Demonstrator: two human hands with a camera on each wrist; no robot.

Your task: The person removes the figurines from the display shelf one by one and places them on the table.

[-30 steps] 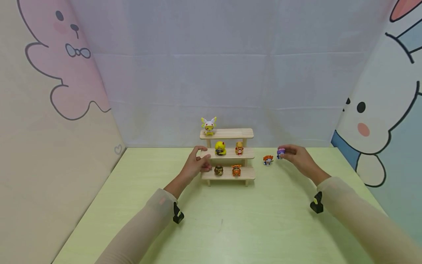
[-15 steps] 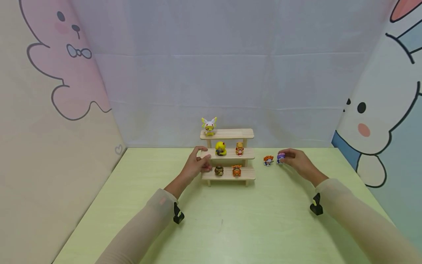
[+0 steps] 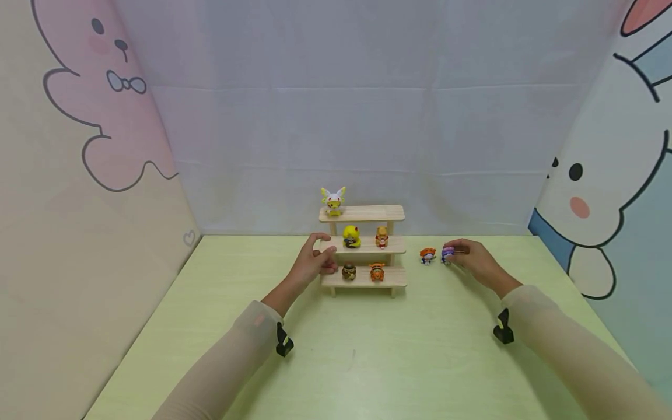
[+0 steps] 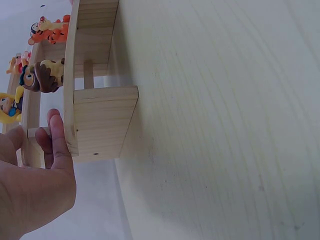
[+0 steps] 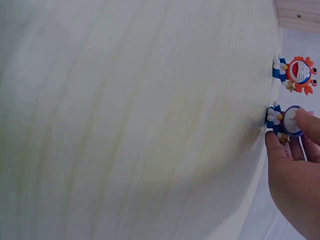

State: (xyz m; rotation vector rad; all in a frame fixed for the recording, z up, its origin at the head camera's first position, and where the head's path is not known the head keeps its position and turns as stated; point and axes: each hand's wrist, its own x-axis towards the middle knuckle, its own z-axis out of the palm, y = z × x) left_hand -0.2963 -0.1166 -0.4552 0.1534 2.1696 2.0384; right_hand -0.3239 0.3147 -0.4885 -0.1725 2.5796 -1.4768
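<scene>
My left hand (image 3: 313, 260) grips the left end of a three-tier wooden display shelf (image 3: 362, 279), its thumb and fingers at the lower two tiers. In the left wrist view the fingers (image 4: 58, 140) lie against the wood near an owl figurine (image 4: 44, 76). To the shelf's right, my right hand (image 3: 475, 261) pinches a purple-topped figurine (image 3: 447, 254), which stands upright at the tabletop. In the right wrist view its round white face is partly covered by the thumb (image 5: 308, 125). Close beside it stands an orange crab-hatted figurine (image 5: 297, 74), apart from the fingers.
A white-eared yellow figurine (image 3: 333, 202) stands on the top tier. The middle tier bears a yellow-haired figurine (image 3: 351, 237) and a bear figurine (image 3: 381, 237). Below are the owl and an orange tiger figurine (image 3: 377, 272). A pale curtain (image 3: 294, 128) hangs behind the table (image 3: 367, 361).
My right hand has lowered the purple-topped figurine to the table beside the orange one. My left hand keeps its place on the shelf.
</scene>
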